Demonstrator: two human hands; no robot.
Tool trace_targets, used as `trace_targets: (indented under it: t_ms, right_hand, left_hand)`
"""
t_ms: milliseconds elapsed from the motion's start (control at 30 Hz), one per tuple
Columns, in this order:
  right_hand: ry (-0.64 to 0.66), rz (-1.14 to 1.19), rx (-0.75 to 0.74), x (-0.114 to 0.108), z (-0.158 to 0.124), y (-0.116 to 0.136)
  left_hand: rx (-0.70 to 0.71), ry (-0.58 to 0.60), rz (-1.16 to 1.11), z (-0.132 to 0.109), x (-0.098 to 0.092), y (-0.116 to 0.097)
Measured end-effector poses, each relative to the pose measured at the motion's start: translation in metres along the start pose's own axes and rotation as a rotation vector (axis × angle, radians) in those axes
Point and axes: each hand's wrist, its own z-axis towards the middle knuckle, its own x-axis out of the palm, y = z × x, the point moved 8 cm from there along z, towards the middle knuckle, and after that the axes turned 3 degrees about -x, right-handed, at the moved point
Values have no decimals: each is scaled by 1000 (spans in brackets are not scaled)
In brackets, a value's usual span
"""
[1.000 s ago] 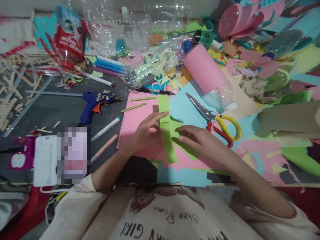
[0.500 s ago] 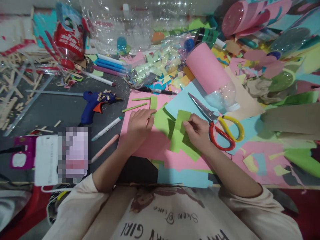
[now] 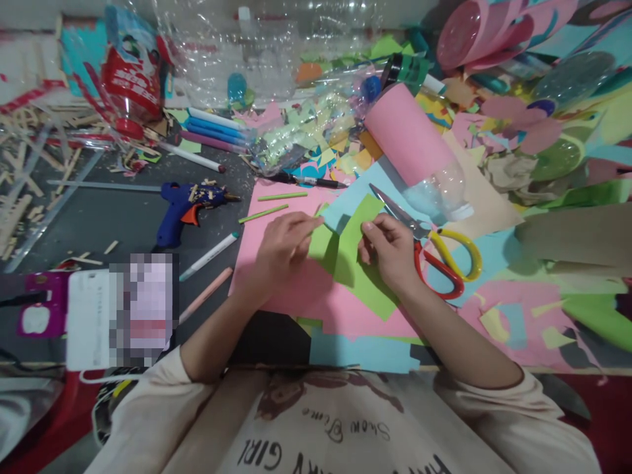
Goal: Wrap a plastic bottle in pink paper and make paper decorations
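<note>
My right hand (image 3: 390, 250) pinches a green paper piece (image 3: 363, 220) between thumb and fingers, over another green paper (image 3: 376, 289). My left hand (image 3: 286, 247) hovers over the pink sheet (image 3: 291, 296), its index finger stretched toward the green paper; the other fingers are curled, and whether they hold anything is hidden. Two thin green strips (image 3: 282, 196) lie on the pink sheet beyond my left hand. Scissors with red and yellow handles (image 3: 419, 230) lie partly open just right of my right hand. A light blue sheet (image 3: 353, 197) is under the green paper.
A blue glue gun (image 3: 175, 214) and markers (image 3: 210, 255) lie to the left. Beyond the scissors is a bottle wrapped in pink paper (image 3: 407, 135). Paper scraps and plastic bottles crowd the back and right. A white power bank-like box (image 3: 89, 319) is at the lower left.
My left hand has shifted slightly right and extended its index finger. The short green piece near it no longer shows. The green paper at my right hand has tilted and moved up.
</note>
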Motion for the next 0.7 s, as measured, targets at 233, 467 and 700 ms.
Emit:
trace_targets:
  t_ms: [233,467,700]
  right_hand:
    - [79,100,52,11,2,-5]
    - [27,152,29,5,3,-7]
    - [-23,168,3,0,3,-9]
  left_hand:
    - [-51,66,46,1,5,0]
    - [-18,226,239,-3,19,-3]
    - [4,111,482,-5,16,-4]
